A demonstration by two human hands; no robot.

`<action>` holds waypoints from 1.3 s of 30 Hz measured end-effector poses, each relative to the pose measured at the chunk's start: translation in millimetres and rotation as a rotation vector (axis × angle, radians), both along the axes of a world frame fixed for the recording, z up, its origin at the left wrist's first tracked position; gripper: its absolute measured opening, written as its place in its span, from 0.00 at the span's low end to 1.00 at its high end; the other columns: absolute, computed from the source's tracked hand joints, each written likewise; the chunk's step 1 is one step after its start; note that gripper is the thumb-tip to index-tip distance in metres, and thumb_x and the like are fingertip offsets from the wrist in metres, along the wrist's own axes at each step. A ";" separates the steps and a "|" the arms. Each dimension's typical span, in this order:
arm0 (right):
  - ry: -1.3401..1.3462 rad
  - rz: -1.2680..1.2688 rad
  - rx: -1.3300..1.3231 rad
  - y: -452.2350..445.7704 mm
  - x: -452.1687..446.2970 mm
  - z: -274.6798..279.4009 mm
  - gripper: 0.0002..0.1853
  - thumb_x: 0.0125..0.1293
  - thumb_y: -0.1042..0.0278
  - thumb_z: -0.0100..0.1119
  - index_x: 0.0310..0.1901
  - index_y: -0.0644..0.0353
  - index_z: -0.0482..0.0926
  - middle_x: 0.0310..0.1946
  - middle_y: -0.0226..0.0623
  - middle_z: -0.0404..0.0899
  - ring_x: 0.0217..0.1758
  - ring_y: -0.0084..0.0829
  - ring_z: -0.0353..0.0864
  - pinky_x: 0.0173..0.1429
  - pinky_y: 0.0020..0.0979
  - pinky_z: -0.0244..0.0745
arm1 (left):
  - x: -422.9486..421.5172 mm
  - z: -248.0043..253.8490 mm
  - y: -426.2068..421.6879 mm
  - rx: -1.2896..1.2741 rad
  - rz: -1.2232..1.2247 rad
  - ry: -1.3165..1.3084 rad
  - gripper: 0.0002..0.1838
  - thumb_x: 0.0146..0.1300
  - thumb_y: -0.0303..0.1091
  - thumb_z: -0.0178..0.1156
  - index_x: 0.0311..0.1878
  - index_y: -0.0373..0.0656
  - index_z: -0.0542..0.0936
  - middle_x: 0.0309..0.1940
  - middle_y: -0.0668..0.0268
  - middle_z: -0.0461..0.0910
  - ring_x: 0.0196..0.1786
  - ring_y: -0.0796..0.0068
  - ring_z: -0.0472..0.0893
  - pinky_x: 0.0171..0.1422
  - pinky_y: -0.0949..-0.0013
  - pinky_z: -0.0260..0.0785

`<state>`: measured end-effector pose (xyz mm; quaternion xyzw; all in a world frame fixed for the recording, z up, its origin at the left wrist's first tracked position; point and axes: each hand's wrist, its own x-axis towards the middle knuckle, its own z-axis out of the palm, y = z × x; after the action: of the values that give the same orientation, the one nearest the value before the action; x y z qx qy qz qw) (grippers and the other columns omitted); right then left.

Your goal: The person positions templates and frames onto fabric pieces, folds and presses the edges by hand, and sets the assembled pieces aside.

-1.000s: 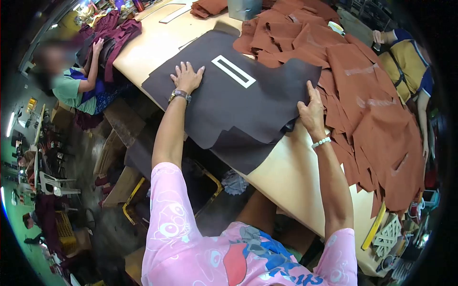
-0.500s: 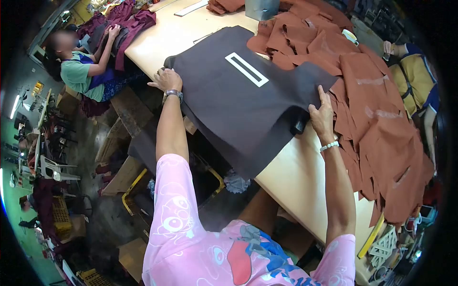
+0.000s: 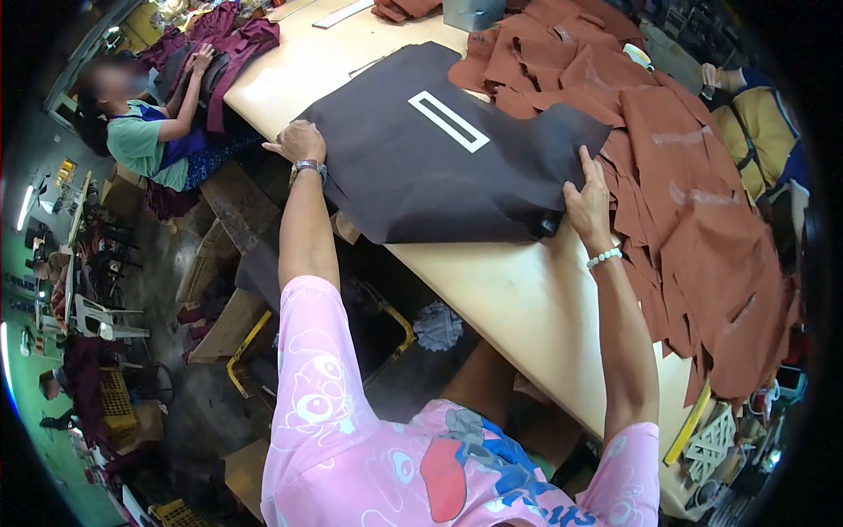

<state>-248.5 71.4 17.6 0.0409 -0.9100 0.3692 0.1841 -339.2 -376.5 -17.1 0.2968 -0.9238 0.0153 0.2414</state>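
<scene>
Dark grey fabric (image 3: 395,176) lies across the pale table (image 3: 518,307), its lower edge near the table's front edge. A white rectangular frame (image 3: 449,121) with a long slot rests on top of it. My left hand (image 3: 300,142) is closed on the fabric's left corner, the thumb side hidden. At the right edge, my right hand (image 3: 588,195) grips the fabric between thumb and fingers. A small dark object (image 3: 550,223), too unclear to name, shows beneath the cloth beside that hand.
Rust-brown fabric pieces (image 3: 694,202) are heaped along the right. A person (image 3: 145,132) handles maroon cloth (image 3: 250,44) at the upper left; another person (image 3: 762,132) stands at the right. A yellow metal frame (image 3: 249,351) stands below the table.
My left hand has moved from lying spread on the fabric to gripping its left corner. The fabric's lower part, hanging over the table edge before, is now drawn up or folded under.
</scene>
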 end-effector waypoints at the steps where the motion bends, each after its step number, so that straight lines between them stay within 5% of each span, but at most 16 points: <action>1: 0.019 0.011 0.015 1.1 -1.4 -1.8 0.34 0.52 0.75 0.51 0.65 0.70 0.60 0.63 0.62 0.60 0.68 0.54 0.59 0.71 0.39 0.54 | 0.1 3.1 0.0 -0.011 -0.007 -0.010 0.12 0.58 0.44 0.61 0.36 0.47 0.84 0.37 0.63 0.84 0.47 0.60 0.81 0.67 0.31 0.48; 7: 0.036 0.021 0.030 1.9 -2.7 -1.8 0.34 0.53 0.74 0.51 0.65 0.72 0.60 0.62 0.62 0.61 0.66 0.55 0.62 0.70 0.40 0.56 | 0.4 2.3 -8.5 0.089 -0.088 0.063 0.08 0.58 0.40 0.60 0.36 0.50 0.84 0.37 0.62 0.84 0.44 0.59 0.82 0.66 0.37 0.54; 11: 0.000 0.002 0.009 4.7 -3.3 -5.1 0.34 0.53 0.75 0.51 0.65 0.69 0.61 0.64 0.58 0.61 0.70 0.50 0.59 0.72 0.37 0.53 | 8.7 8.2 -16.7 0.215 -0.387 0.266 0.09 0.58 0.38 0.59 0.37 0.45 0.82 0.37 0.56 0.82 0.43 0.56 0.81 0.53 0.56 0.69; 14: 0.007 -0.013 0.069 9.0 -5.7 -10.5 0.34 0.53 0.73 0.52 0.65 0.68 0.61 0.64 0.57 0.61 0.70 0.49 0.59 0.72 0.37 0.53 | 39.1 41.6 -13.4 0.084 -0.843 0.093 0.11 0.57 0.37 0.60 0.42 0.45 0.81 0.38 0.57 0.82 0.43 0.56 0.80 0.50 0.59 0.72; 18: 0.041 0.026 0.060 5.5 -2.5 -2.9 0.34 0.53 0.73 0.52 0.64 0.71 0.61 0.61 0.63 0.62 0.67 0.53 0.61 0.70 0.39 0.57 | 95.1 75.0 10.9 -0.267 -1.094 -0.280 0.16 0.56 0.36 0.61 0.47 0.43 0.80 0.47 0.61 0.81 0.52 0.63 0.78 0.61 0.59 0.66; 32: -0.063 -0.020 0.076 5.7 -5.6 -1.8 0.35 0.53 0.71 0.53 0.67 0.64 0.61 0.65 0.56 0.61 0.71 0.47 0.56 0.73 0.37 0.51 | 116.6 68.4 24.0 -0.544 -1.229 -0.657 0.22 0.59 0.28 0.53 0.58 0.39 0.70 0.57 0.62 0.74 0.54 0.70 0.77 0.63 0.64 0.65; 36: -0.020 -0.022 0.084 4.1 -4.4 -0.5 0.34 0.53 0.73 0.52 0.64 0.70 0.62 0.62 0.54 0.64 0.66 0.49 0.64 0.69 0.37 0.58 | 112.0 62.9 20.7 -0.834 -1.290 -0.619 0.19 0.59 0.28 0.52 0.55 0.35 0.73 0.56 0.61 0.75 0.50 0.70 0.78 0.60 0.68 0.67; 39: -0.057 -0.009 0.041 5.5 -4.3 0.0 0.35 0.52 0.71 0.53 0.66 0.64 0.62 0.65 0.55 0.61 0.70 0.46 0.59 0.72 0.36 0.53 | 110.8 61.8 23.2 -0.914 -1.315 -0.569 0.18 0.58 0.28 0.52 0.52 0.34 0.75 0.54 0.61 0.76 0.48 0.70 0.79 0.58 0.70 0.68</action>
<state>-252.8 76.9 17.6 0.0302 -0.9224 0.3507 0.1590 -228.4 -353.3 44.7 -0.4423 -0.8369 0.3176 0.0558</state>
